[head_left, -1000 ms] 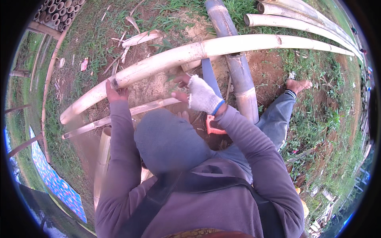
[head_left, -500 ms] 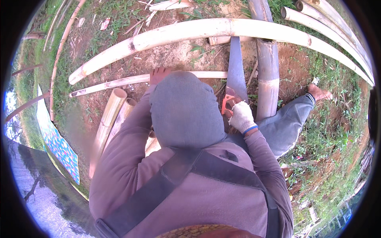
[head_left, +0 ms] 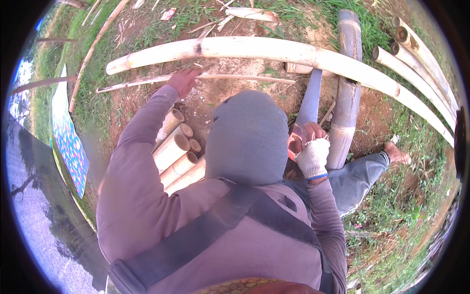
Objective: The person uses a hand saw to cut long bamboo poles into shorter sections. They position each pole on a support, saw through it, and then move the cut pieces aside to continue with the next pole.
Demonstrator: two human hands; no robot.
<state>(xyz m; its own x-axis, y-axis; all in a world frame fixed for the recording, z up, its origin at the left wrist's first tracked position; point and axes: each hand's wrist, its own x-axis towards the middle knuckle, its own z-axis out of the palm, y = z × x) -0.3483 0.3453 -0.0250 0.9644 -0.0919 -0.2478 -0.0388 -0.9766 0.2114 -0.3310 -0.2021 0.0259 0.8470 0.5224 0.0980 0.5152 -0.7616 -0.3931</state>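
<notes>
My bare left hand (head_left: 183,82) is closed around a thin split bamboo strip (head_left: 249,77) lying low over the dirt, its thumb and fingers at the strip's edge. In my right hand (head_left: 313,154), which wears a white knit glove with bare fingertips, is the orange handle of a handsaw (head_left: 308,105). The blade points away from me, teeth to the right. Its tip meets the near edge of a long pale bamboo pole (head_left: 264,47). The strip's right end stops just left of the blade. My bent left knee (head_left: 247,139), in grey cloth, rises between my hands.
A thick grey bamboo post (head_left: 341,130) lies right of the saw, under the pale pole. Several cut bamboo tubes (head_left: 177,169) sit beneath my left arm. More bamboo poles (head_left: 421,81) lie far right. My right leg (head_left: 357,179) stretches right. A flowered sheet (head_left: 73,154) is at left.
My left hand has shifted left along the strip, and the strip now looks narrower. My view has shifted, showing more cut tubes. The saw stays in my right hand.
</notes>
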